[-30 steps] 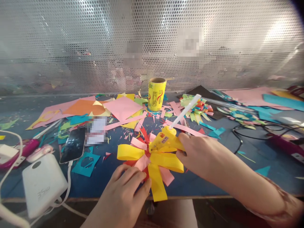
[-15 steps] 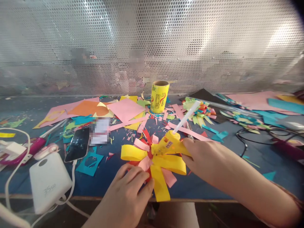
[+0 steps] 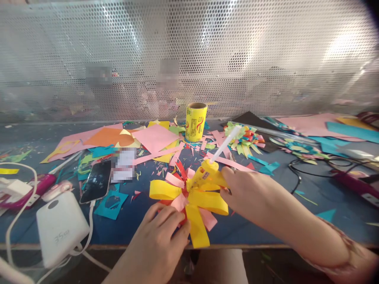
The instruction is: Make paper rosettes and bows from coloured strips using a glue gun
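A paper flower (image 3: 199, 227) made of looped yellow, pink and red strips lies near the table's front edge. My left hand (image 3: 166, 232) rests at its lower left, with bent fingers holding the pink and red strips. In my right hand (image 3: 237, 189), wrapped round the handle, is a yellow hot glue gun (image 3: 204, 173). A long whitish glue stick (image 3: 226, 144) sticks out of its back, slanting up to the right. The gun's nozzle points down and left at the flower's centre, whose contact point I cannot make out.
A yellow cardboard tube (image 3: 196, 124) stands behind the flower, amid paper scraps. Left are a phone (image 3: 96, 181) and a white power bank (image 3: 62, 228) with cables. Finished-looking ruffled paper flowers (image 3: 245, 140) and a black cord (image 3: 293, 173) lie right. A perforated metal panel (image 3: 189, 47) rises behind.
The glue gun has tilted more steeply, its nozzle end dipping toward the flower's centre, and my right hand has shifted slightly left. My left hand keeps its hold. The whole view has turned slightly.
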Motion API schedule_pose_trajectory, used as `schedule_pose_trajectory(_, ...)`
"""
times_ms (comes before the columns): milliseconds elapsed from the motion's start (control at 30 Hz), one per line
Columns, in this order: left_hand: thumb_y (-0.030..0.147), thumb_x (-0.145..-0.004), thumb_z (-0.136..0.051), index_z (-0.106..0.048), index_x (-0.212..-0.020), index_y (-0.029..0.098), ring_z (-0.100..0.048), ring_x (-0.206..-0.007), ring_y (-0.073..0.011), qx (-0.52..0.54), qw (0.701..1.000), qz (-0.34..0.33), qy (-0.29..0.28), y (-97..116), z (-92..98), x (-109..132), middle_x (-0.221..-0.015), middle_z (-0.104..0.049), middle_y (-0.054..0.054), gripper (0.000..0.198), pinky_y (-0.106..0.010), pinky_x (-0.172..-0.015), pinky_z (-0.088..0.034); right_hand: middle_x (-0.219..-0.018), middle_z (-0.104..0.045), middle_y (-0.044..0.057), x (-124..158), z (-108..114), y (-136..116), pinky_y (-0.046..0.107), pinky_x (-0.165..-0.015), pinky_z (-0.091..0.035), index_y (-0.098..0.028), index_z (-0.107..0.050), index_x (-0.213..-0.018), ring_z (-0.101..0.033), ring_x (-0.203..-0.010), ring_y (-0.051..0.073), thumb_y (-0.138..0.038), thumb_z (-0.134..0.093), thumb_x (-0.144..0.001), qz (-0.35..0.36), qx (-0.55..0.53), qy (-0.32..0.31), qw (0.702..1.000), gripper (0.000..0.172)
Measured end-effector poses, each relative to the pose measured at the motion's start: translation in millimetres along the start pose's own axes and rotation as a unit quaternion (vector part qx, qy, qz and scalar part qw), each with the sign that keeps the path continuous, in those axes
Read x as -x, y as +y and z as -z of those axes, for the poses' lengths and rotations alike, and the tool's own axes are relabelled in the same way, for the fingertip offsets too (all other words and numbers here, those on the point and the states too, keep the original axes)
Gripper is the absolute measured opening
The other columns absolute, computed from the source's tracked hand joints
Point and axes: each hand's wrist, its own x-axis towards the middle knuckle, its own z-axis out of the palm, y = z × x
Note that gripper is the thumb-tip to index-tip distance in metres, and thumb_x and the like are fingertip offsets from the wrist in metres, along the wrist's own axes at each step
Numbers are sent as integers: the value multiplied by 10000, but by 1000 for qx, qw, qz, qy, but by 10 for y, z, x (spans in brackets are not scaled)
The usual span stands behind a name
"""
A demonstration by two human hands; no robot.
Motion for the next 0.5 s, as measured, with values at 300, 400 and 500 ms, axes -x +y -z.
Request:
schedule_pose_trajectory(300,206,-853,-539,-613,-1037,176,-561,-915,-208,10,1000,13,1,-35,27,16,-984,-648,-52,200,-393,-857,-394,-703,-561,57,-48,-79,-54,279,-440,-209,-178,-648,-629,-413,-500,108,-83,-482,-766,-7,7,-62,998,236)
schedule_pose_trajectory(400,194,-845,-550,-606,-1062,166,-553,-923,-212,8,1000,19,-7,-43,63,9,-1013,-645,-56,226,-389,-851,-405,-742,-584,63,-62,-75,-73,277,-424,-232,-181,-668,-717,-436,-484,110,-86,-468,-786,-41,0,-52,998,232)
schedule_pose_trajectory(500,201,-845,-558,-602,-1090,167,-550,-934,-214,0,1000,23,-6,-56,100,9,-1036,-642,-56,251,-385,-853,-415,-760,-603,76,-84,-55,-69,281,-413,-252,-165,-663,-836,-496,-509,137,-141,-466,-828,-72,-14,-41,996,199)
